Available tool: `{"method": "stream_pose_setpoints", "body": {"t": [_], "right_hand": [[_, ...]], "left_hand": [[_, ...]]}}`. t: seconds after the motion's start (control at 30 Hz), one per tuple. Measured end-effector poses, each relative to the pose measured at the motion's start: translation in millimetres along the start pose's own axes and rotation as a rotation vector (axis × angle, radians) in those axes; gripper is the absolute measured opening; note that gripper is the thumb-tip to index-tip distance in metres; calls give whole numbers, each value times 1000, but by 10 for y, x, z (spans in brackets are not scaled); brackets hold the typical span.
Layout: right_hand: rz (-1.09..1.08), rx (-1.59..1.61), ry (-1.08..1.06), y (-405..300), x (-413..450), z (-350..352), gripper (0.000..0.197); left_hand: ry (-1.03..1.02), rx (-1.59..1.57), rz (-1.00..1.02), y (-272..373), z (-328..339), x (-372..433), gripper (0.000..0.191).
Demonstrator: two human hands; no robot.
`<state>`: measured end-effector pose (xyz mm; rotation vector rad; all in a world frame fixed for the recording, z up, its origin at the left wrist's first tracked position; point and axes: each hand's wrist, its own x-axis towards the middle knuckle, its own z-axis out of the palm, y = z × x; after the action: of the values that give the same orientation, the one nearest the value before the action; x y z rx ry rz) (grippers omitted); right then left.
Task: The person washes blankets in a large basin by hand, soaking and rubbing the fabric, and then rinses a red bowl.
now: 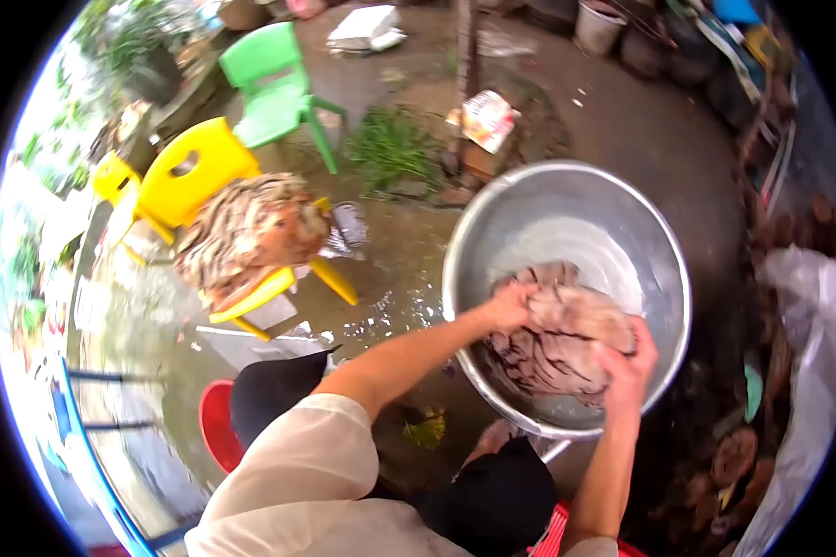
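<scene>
A large round metal basin [568, 191] stands before me. Inside it lies a soft, folded, pinkish-brown mass [557, 362] with dark creases, perhaps animal tripe or a mushroom-like material; I cannot tell which. My left hand [512, 306] grips its upper left part, with the fingertips partly hidden in the folds. At its right edge my right hand [630, 355] holds a paler lobe, thumb on top. On a yellow plastic chair [254, 296] to the left rests a similar brown, wrinkled heap [251, 233].
A green plastic chair [272, 83] and another yellow chair [198, 163] stand at the upper left. Near a post [467, 56] are grass [393, 146] and a printed packet [488, 120]. The ground is wet. A whitish sheet [808, 348] lies along the right.
</scene>
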<state>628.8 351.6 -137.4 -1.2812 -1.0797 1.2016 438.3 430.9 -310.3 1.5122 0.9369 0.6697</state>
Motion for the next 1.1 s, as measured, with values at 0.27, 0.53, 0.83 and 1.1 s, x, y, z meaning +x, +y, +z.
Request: {"method": "stream_pose_setpoints", "body": {"t": [0.27, 0.53, 0.83, 1.1], "right_hand": [[-247, 154, 208, -544, -63, 77, 44], [-577, 163, 91, -1542, 127, 459, 49], [-320, -87, -345, -826, 271, 1198, 110], [-245, -74, -286, -327, 880, 1427, 67]], "left_hand": [[454, -450, -4, 1287, -5, -391, 44], [482, -731, 337, 2554, -482, -682, 44], [299, -623, 401, 2759, -835, -867, 47], [212, -594, 316, 2239, -1329, -494, 50]]}}
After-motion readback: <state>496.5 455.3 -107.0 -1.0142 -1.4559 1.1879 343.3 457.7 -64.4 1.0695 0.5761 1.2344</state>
